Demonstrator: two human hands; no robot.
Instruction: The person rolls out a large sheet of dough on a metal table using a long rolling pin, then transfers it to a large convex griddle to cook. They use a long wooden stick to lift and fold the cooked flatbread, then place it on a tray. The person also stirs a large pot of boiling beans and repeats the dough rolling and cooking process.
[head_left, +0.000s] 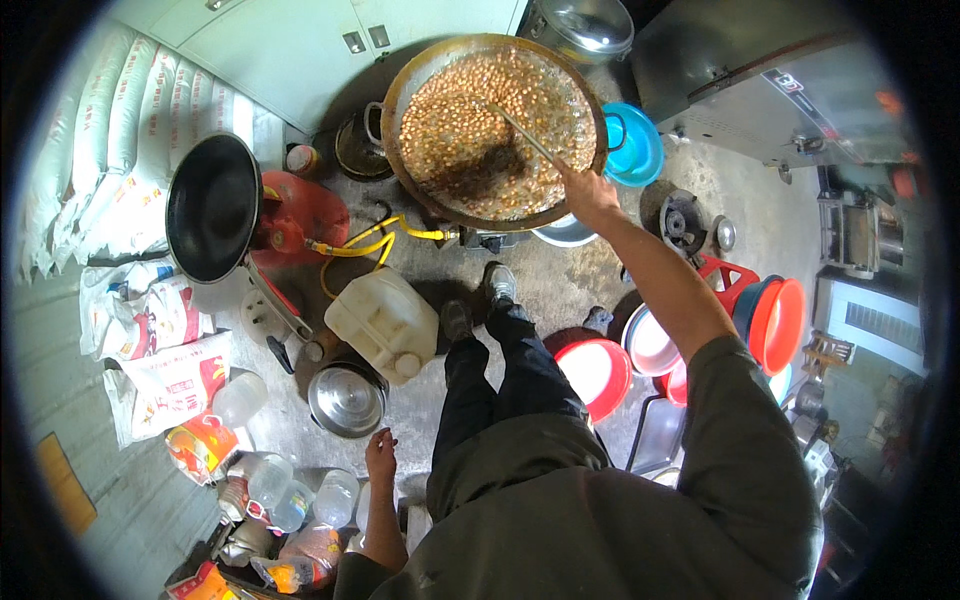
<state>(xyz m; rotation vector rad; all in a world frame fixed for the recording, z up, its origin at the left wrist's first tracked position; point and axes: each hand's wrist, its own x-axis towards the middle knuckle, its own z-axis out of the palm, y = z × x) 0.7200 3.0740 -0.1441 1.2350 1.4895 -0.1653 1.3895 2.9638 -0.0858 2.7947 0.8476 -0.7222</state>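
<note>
A large wok (390, 161) with side handles holds many peanuts (450, 124) in bubbling liquid that looks like oil. My right hand (590, 196) reaches over its near right rim, gripping a long-handled utensil (525, 135). The utensil's far end dips among the peanuts, so its head is hidden. A dark patch lies across the contents near the handle. At my left side, my left hand (381, 454) hangs with loosely bent fingers and nothing in it. Closest below that hand is a lidded metal pot (346, 400) on the floor.
A yellow hose (382, 234) joins a red gas cylinder (300, 217) to the burner (489, 240) under the wok. A black frying pan (214, 206) rests near the cylinder. Nearby stand a plastic jerrycan (384, 322), a blue basin (637, 146), a red basin (596, 375) and stacked sacks (142, 120).
</note>
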